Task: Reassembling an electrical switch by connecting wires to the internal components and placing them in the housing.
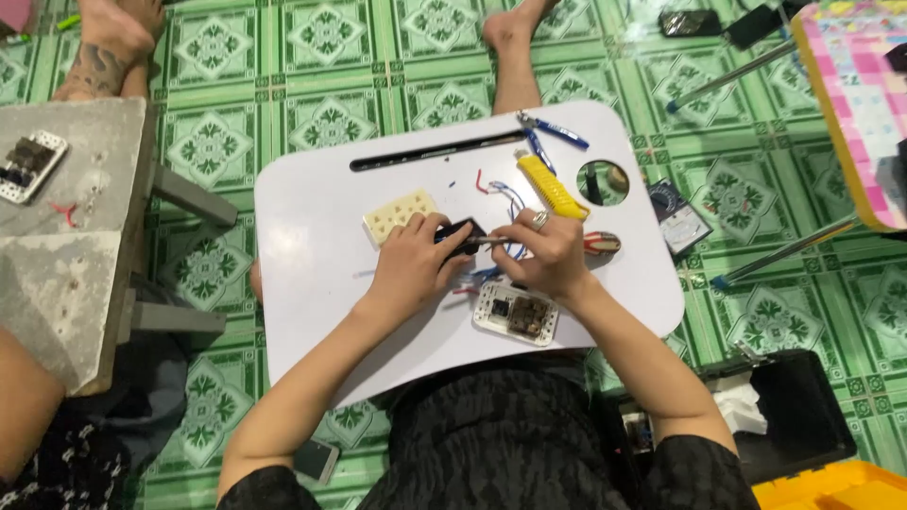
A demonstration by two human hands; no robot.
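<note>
White lap table (pixel 312 283); green floor tiles (pixel 326 123) with a floral pattern; yellow knife (pixel 551 187); cream socket plate (pixel 399 214); blue-handled pliers (pixel 551 130); pink chequered board (pixel 855 104); black clothing (pixel 491 434).

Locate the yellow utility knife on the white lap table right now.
In the head view, the yellow utility knife lies on the white lap table's far right part, just beyond the right hand, beside the round cup hole.
</note>
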